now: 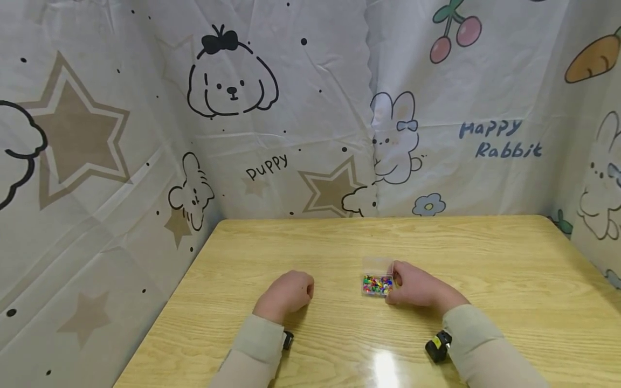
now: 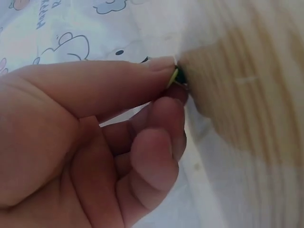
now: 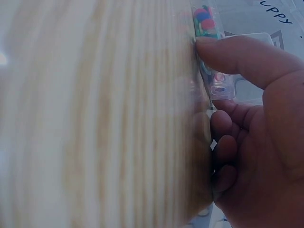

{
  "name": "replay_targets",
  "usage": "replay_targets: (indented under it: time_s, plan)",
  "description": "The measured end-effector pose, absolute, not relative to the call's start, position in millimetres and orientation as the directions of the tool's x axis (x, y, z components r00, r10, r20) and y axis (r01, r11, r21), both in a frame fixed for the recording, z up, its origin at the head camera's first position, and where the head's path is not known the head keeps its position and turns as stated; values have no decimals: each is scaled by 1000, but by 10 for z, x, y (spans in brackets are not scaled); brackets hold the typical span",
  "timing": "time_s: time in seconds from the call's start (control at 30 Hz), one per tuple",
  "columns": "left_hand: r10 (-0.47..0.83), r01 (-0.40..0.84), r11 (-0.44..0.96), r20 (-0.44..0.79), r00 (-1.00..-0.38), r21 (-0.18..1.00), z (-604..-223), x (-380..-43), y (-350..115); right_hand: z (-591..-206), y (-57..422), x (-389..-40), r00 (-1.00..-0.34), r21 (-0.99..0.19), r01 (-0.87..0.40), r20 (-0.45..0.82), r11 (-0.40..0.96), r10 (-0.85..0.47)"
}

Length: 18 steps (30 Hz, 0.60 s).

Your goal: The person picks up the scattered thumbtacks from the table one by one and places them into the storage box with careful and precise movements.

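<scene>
A small clear plastic box (image 1: 377, 294) full of many-coloured thumbtacks (image 1: 376, 284) stands on the table with its clear lid (image 1: 378, 264) raised at the far side. My right hand (image 1: 421, 285) holds this box by its right end, the thumb (image 3: 228, 53) on the near side and the other fingers curled behind. To the left of the box, my left hand (image 1: 287, 293) is low over the tabletop. Between its thumb and forefinger it pinches a small green thumbtack (image 2: 179, 76), mostly covered by the fingertips; its point cannot be made out.
The light wood-grain table (image 1: 335, 334) reaches back to a printed cloth (image 1: 301, 124) that hangs behind it and along both sides. A black wrist camera (image 1: 438, 346) sits under the right cuff, and another (image 1: 288, 340) under the left.
</scene>
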<state>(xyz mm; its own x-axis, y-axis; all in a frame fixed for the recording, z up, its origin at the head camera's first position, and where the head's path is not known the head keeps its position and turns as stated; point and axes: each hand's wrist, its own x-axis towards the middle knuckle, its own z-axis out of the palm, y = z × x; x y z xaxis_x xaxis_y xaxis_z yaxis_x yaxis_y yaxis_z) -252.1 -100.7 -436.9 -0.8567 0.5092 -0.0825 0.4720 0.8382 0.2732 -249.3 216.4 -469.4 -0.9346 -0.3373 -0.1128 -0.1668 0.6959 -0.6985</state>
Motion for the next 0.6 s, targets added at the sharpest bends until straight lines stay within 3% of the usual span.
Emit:
replay_targets:
  time_s: [0.6]
  plan:
    - [539, 493, 819, -100, -836, 293, -4403, -2510, -815, -4692, 2180, -2488, -930, -691, -201, -88, 694, -357]
